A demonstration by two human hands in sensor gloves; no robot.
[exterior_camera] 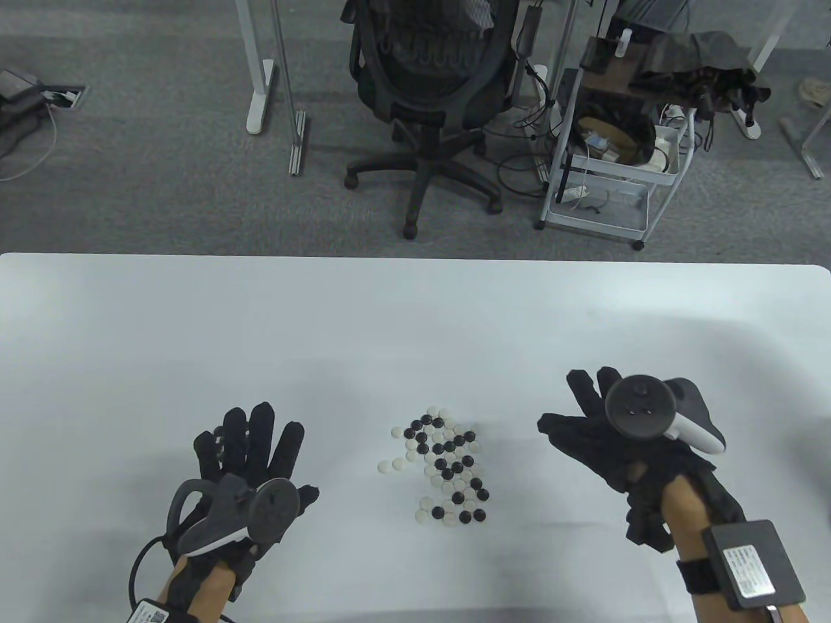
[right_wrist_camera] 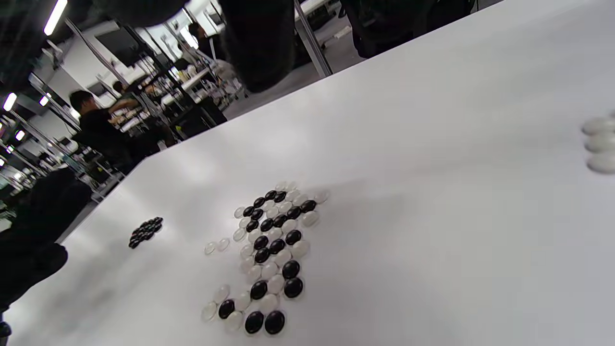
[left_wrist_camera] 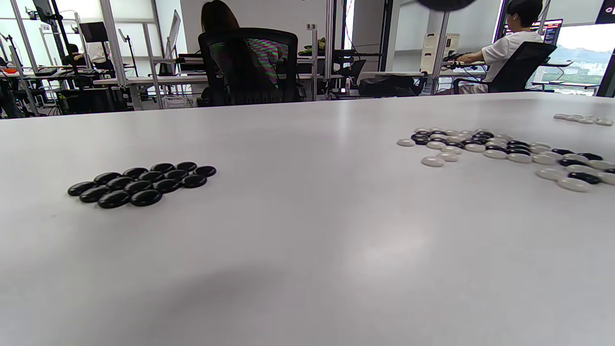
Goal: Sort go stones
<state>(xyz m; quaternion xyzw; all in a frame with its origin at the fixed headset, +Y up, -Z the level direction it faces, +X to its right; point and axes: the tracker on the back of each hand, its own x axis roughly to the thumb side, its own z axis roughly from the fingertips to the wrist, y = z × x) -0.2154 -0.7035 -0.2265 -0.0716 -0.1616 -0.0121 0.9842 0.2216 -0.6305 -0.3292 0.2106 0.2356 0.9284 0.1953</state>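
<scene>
1. We see mixed stones (exterior_camera: 445, 466) lying in a loose cluster on the table (exterior_camera: 415, 311), between our hands.
2. Our left hand (exterior_camera: 250, 454) hovers with fingers straight, holding nothing.
3. Our right hand (exterior_camera: 610, 435) is spread, also holding nothing.
4. Black stones (left_wrist_camera: 139, 184) sit grouped at left; white stones (right_wrist_camera: 599, 144) at far right.
</scene>
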